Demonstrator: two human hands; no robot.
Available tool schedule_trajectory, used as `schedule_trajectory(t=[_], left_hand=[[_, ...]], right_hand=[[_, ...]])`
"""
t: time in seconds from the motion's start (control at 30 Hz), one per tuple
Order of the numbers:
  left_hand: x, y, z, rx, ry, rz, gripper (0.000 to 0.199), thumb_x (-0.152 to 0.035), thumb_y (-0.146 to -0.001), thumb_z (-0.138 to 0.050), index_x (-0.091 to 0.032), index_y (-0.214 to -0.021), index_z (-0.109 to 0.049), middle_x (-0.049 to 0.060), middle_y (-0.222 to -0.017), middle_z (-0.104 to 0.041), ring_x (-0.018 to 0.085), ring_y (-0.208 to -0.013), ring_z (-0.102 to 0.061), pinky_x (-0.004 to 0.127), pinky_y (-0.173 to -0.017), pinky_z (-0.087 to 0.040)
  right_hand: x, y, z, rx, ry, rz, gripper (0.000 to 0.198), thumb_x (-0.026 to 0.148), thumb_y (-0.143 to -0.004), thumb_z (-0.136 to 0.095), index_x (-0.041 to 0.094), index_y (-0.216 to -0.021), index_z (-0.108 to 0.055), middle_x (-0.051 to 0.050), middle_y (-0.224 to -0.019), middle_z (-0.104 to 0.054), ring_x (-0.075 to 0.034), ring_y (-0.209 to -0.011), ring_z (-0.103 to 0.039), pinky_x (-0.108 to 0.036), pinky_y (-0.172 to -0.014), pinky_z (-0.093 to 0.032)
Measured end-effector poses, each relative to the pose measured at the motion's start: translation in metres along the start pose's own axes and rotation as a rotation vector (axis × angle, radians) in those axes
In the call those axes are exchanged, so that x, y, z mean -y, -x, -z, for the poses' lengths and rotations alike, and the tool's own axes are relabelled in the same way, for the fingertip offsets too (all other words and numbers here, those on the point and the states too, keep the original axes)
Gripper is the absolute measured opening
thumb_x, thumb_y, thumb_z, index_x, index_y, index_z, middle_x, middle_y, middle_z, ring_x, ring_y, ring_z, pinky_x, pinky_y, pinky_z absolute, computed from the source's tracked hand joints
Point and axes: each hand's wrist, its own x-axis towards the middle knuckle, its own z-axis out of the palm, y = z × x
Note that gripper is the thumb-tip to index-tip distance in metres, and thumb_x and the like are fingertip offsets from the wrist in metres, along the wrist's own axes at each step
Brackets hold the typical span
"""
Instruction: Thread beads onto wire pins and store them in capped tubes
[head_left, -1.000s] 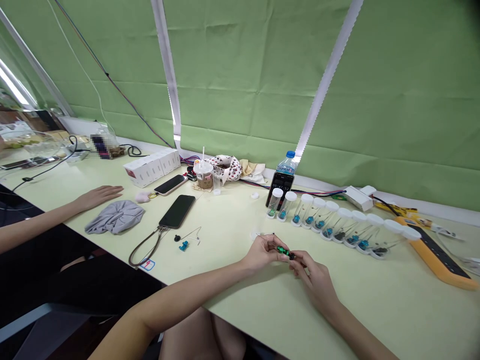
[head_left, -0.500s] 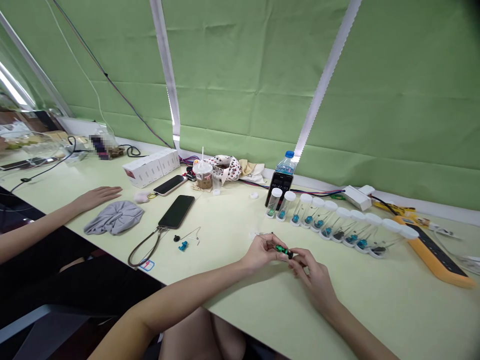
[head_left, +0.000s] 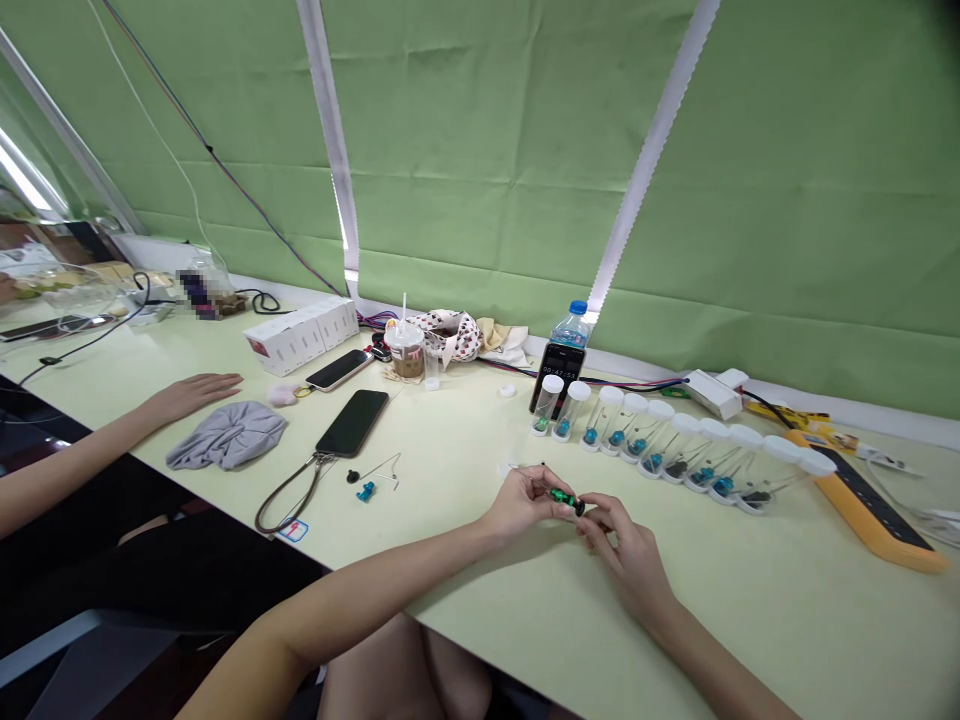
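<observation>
Over the table my left hand (head_left: 521, 505) is closed in a pinch round a small green plastic part (head_left: 561, 496). A black round piece (head_left: 578, 507) sits at the right end of that part. The fingertips of my right hand (head_left: 622, 545) are closed at this black piece. Thin wire seems to run from the green part under my left fingers, mostly hidden. To the left lie a small blue plastic part (head_left: 365, 491), a black knob (head_left: 352, 477) and a thin bent wire (head_left: 390, 468).
Several capped clear vials (head_left: 660, 435) with coloured parts stand in a row, before a propped phone (head_left: 559, 370) showing a timer. An orange power strip (head_left: 870, 510) lies at right. At left are a dark phone (head_left: 352, 423), a grey cloth (head_left: 227, 436) and another person's hand (head_left: 191, 393).
My hands and the green part stay practically in place. The view has shifted very slightly; nothing was taken up or let go.
</observation>
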Motion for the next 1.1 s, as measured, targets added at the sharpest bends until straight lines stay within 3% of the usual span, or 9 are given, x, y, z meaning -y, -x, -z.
schedule_trajectory(t=[1.1], left_hand=[[0.0013, -0.0003, 0.0014, 0.008, -0.028, -0.004, 0.035, -0.031, -0.055, -0.080, -0.010, -0.079, -0.064, 0.006, -0.075, -0.065, 0.013, -0.068, -0.060, 0.027, -0.066, -0.047]], right_hand=[[0.0001, 0.0007, -0.0006, -0.011, -0.026, -0.007, 0.024, 0.040, -0.091, -0.041, 0.022, -0.106, -0.044, -0.001, -0.070, -0.064, -0.015, -0.057, -0.060, -0.025, -0.053, -0.049]])
